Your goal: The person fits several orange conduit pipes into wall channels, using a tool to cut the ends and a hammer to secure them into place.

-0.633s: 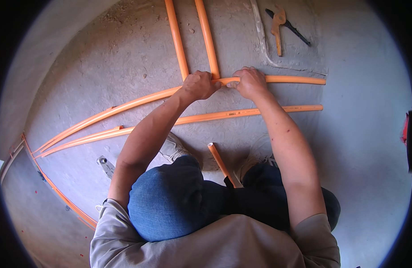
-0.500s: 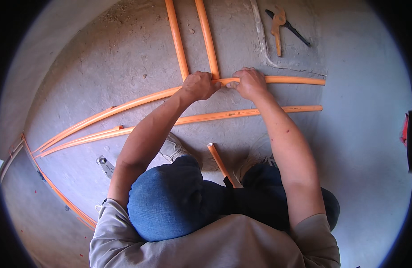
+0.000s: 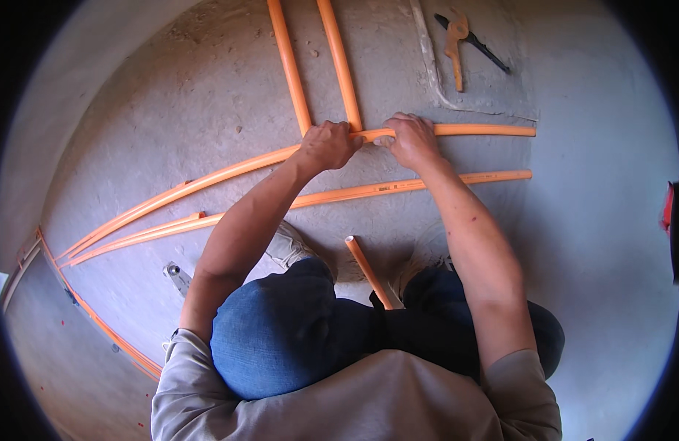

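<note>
Both my hands grip one long orange pipe (image 3: 240, 168) that runs across the floor ahead of me. My left hand (image 3: 329, 144) is closed round it, close to where two other orange pipes, a left one (image 3: 289, 66) and a right one (image 3: 341, 66), come in from the far side. A short way to the right, my right hand (image 3: 411, 140) is closed on the same pipe, its thumb toward my left hand. Nearer to me lies a second long orange pipe (image 3: 354, 192), under my forearms and apart from my hands.
A short orange pipe piece (image 3: 367, 270) sticks up between my knees. An orange-and-black pipe cutter (image 3: 457, 48) lies at the far right beside a pale conduit (image 3: 427, 59). A metal tool (image 3: 177, 277) rests left of my left forearm. More orange pipe (image 3: 108, 331) follows the left floor edge.
Hardly anything differs. Both hands keep their hold on the pipe at the same place, and the view has shifted very slightly.
</note>
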Demonstrator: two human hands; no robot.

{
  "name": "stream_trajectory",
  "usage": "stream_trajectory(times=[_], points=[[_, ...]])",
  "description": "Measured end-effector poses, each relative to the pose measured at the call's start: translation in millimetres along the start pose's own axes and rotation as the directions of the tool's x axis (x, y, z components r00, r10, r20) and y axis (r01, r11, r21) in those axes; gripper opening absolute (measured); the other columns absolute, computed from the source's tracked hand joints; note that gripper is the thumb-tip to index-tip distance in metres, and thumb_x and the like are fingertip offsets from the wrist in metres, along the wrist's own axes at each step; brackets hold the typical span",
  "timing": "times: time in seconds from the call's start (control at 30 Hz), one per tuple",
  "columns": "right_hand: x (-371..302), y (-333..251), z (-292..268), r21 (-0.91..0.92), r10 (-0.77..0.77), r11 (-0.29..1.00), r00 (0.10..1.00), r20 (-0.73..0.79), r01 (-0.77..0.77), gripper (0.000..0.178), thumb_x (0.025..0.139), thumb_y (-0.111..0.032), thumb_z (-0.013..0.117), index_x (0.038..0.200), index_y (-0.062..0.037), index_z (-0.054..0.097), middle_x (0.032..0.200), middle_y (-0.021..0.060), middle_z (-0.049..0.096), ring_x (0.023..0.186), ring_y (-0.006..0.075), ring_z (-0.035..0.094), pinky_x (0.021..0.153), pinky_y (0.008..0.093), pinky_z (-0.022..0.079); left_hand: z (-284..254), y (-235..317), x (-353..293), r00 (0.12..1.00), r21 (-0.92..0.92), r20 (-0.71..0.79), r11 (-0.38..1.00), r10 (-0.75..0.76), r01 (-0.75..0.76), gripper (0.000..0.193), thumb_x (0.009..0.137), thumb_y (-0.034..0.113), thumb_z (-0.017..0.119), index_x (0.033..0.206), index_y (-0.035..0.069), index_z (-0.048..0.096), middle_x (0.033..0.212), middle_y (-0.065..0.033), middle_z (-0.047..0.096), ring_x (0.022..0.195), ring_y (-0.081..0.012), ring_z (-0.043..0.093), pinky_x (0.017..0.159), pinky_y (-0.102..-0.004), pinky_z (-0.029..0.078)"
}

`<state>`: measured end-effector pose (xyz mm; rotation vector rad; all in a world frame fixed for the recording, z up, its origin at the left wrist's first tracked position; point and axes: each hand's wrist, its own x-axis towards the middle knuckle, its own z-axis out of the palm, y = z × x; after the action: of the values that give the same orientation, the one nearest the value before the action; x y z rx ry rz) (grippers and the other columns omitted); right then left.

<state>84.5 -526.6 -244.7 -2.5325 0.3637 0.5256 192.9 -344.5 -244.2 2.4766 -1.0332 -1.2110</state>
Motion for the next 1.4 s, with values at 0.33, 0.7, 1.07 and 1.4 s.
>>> stream_trajectory(times=[0.33, 0.7, 1.07, 1.4], points=[[-1, 0, -4, -0.014, -0.001, 1.0, 1.0, 0.024, 0.001, 0.042, 0.084, -0.037, 0.08, 0.112, -0.0052, 0.073, 0.116, 0.0102, 0.069, 0.117, 0.0313, 0.061, 0.101, 0.0464, 0.044, 1, 2, -4, 1.0, -0.023, -0.006, 1.0, 0.013, -0.013, 0.049, 0.1, 0.046, 0.053, 0.106, 0.0, 0.069, 0.095, -0.0256, 0.073, 0.096, -0.0422, 0.07, 0.09, -0.051, 0.053], [72, 67, -109, -0.133, 0.409, 0.848, 0.793, -0.451, -0.513, 0.102, 0.08, -0.053, 0.081, 0.157, -0.0074, 0.033, 0.162, 0.0161, 0.032, 0.141, 0.0367, 0.043, 0.118, 0.0502, 0.031, 9, -2, -5, 0.998, 0.003, -0.059, 0.999, 0.033, -0.033, 0.045, 0.099, 0.042, 0.051, 0.106, 0.001, 0.068, 0.092, -0.0235, 0.073, 0.093, -0.0404, 0.071, 0.089, -0.0531, 0.051], [104, 96, -136, -0.328, 0.541, 0.782, 0.838, -0.066, -0.531, 0.081, 0.079, -0.038, 0.08, 0.144, -0.0036, 0.046, 0.151, 0.0199, 0.046, 0.133, 0.0343, 0.054, 0.108, 0.0424, 0.048, 11, -10, -4, 0.995, -0.041, -0.085, 0.998, 0.05, -0.053, 0.045, 0.098, 0.041, 0.053, 0.103, -0.001, 0.067, 0.09, -0.0244, 0.072, 0.09, -0.0428, 0.07, 0.086, -0.0541, 0.051], [16, 41, -107, 0.448, 0.5, 0.729, 0.849, 0.168, -0.518, 0.029, 0.084, -0.024, 0.071, 0.099, -0.0005, 0.064, 0.087, 0.0154, 0.069, 0.082, 0.0249, 0.069, 0.074, 0.0421, 0.054, 2, -6, -1, 1.0, -0.057, -0.001, 0.998, 0.006, -0.006, 0.046, 0.097, 0.043, 0.055, 0.099, 0.0, 0.071, 0.095, -0.0246, 0.073, 0.095, -0.041, 0.07, 0.089, -0.0509, 0.052]])
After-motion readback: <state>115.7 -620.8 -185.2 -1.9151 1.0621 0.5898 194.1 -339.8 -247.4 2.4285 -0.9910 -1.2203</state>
